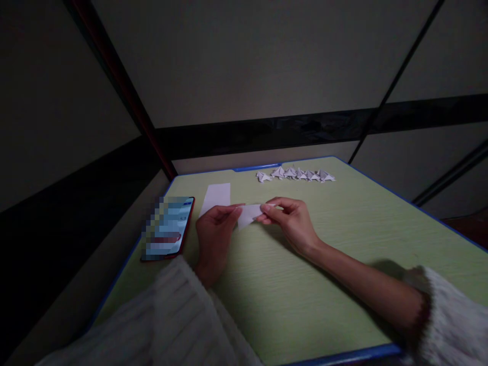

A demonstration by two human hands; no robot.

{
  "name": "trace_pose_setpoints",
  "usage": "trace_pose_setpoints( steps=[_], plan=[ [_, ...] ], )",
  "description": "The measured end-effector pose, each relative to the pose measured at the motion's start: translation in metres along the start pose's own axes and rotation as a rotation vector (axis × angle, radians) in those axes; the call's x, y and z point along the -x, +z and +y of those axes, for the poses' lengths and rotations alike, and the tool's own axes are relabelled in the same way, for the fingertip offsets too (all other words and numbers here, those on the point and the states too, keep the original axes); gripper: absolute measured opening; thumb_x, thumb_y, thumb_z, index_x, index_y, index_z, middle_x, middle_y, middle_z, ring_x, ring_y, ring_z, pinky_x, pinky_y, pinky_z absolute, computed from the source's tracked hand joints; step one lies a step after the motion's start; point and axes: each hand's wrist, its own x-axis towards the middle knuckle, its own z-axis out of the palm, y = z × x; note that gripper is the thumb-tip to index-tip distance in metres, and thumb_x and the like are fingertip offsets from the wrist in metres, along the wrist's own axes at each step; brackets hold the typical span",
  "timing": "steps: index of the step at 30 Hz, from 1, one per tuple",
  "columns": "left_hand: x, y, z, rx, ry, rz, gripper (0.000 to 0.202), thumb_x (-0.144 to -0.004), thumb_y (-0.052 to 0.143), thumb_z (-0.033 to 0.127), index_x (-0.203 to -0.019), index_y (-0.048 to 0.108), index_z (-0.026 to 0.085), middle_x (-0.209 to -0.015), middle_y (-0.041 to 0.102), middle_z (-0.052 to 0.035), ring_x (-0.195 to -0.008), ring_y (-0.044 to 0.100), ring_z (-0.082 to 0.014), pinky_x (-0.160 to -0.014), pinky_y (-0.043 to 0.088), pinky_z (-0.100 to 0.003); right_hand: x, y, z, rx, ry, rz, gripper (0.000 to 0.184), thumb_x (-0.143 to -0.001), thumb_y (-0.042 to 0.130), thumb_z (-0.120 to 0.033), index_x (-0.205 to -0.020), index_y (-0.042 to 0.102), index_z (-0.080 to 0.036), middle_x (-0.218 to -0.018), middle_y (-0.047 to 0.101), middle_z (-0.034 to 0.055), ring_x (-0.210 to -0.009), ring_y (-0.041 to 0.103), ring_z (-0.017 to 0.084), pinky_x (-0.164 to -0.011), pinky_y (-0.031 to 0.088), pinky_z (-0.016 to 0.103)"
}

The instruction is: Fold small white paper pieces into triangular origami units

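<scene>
Dim room. Green table (343, 244) with blue rim; pale walls (247, 61), dark band (267, 133), reddish post (127, 96) far left.

We find the phone (168, 229) on the table (305, 295) by its left edge. Just right of it, nearer the far edge, lies a paper sheet (216, 197). A row of folded figures (295, 175) runs along the far edge. Before the sheet, our left hand (213, 234) and right hand (292, 221) pinch a paper piece (247, 214) between them.
</scene>
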Motion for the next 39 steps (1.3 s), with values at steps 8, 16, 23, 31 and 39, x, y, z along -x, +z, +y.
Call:
trace_pose_setpoints(
  steps=[8,16,23,31,39],
  plan=[
    [0.0001,0.0007,0.0037,-0.015,-0.038,0.021,0.01,-0.055,0.065,0.02,-0.059,0.06,0.013,-0.057,0.064,0.0006,-0.055,0.055,-0.0084,-0.056,0.042,-0.02,-0.0001,0.0001,-0.0007,-0.015,0.05,0.014,0.01,-0.059,0.064,-0.019,-0.058,0.06,-0.011,-0.051,0.064,0.0024,-0.047,0.059,0.008,-0.049,0.047,0.016],
    [0.0001,0.0003,0.0048,-0.075,-0.025,0.028,0.009,-0.056,0.064,0.02,-0.056,0.059,0.013,-0.05,0.06,0.0031,-0.049,0.05,-0.0066,-0.05,0.039,-0.018,0.0001,0.0003,-0.0008,-0.009,0.06,0.022,0.011,-0.058,0.065,-0.02,-0.057,0.06,-0.011,-0.049,0.063,0.002,-0.045,0.058,0.008,-0.048,0.046,0.017],
    [0.0005,0.0012,0.0064,-0.076,-0.001,0.025,0.008,-0.056,0.063,0.02,-0.056,0.058,0.014,-0.053,0.061,0.0024,-0.052,0.053,-0.009,-0.054,0.041,-0.021,0.0006,0.0013,-0.0017,0.016,0.013,0.025,0.011,-0.058,0.065,-0.022,-0.057,0.06,-0.011,-0.048,0.062,0.0015,-0.044,0.056,0.008,-0.049,0.046,0.019],
    [-0.0006,0.0007,0.0069,-0.093,0.01,0.02,0.008,-0.056,0.063,0.019,-0.056,0.059,0.012,-0.055,0.063,0.001,-0.052,0.054,-0.0081,-0.054,0.041,-0.019,0.0002,0.0003,0.0002,0.004,0.013,-0.024,0.011,-0.059,0.064,-0.022,-0.06,0.059,-0.012,-0.046,0.058,-0.0014,-0.042,0.051,0.006,-0.044,0.04,0.017],
    [0.0023,0.0008,0.0072,-0.096,0.009,-0.02,0.006,-0.056,0.063,0.018,-0.056,0.059,0.014,-0.056,0.064,0.001,-0.052,0.055,-0.009,-0.054,0.042,-0.02,0.0003,-0.0001,0.0011,0.078,0.026,-0.056,0.012,-0.056,0.065,-0.022,-0.059,0.061,-0.012,-0.042,0.051,-0.0041,-0.038,0.039,0.003,-0.039,0.029,0.017]
  ],
)
